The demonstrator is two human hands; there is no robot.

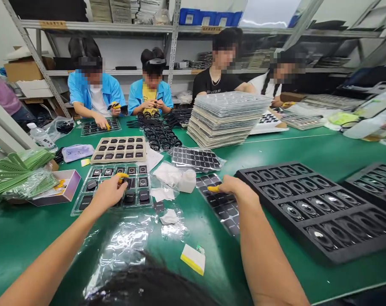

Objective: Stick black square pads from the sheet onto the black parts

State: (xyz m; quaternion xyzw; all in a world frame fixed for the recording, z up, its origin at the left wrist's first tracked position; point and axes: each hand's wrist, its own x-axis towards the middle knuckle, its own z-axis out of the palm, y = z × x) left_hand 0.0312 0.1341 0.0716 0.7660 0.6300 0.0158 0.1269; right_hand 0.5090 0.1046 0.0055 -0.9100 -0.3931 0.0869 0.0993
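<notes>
My left hand (pixel 112 190), a yellow cot on one fingertip, is closed at a dark square watch case over the clear plastic tray (pixel 110 208). Several square black watch cases (pixel 143 195) sit in the tray's pockets, some showing round sensor backs. My right hand (pixel 236 187) reaches over a sheet of black square stickers (pixel 223 208). Its fingers are bent close together, with a yellow cot on one tip; what they pinch, if anything, is hidden. Between my hands lie crumpled white wipes (pixel 169 217) and a small white bottle (pixel 188 181).
Black foam trays (pixel 288 170) of round-centred parts lie at right. Behind are a beige tray (pixel 116 159), more stickers (pixel 196 158), black straps (pixel 163 136) and a tall tray stack (pixel 226 121). Green straps (pixel 24 170) lie left. Several co-workers sit across the green table (pixel 167 276).
</notes>
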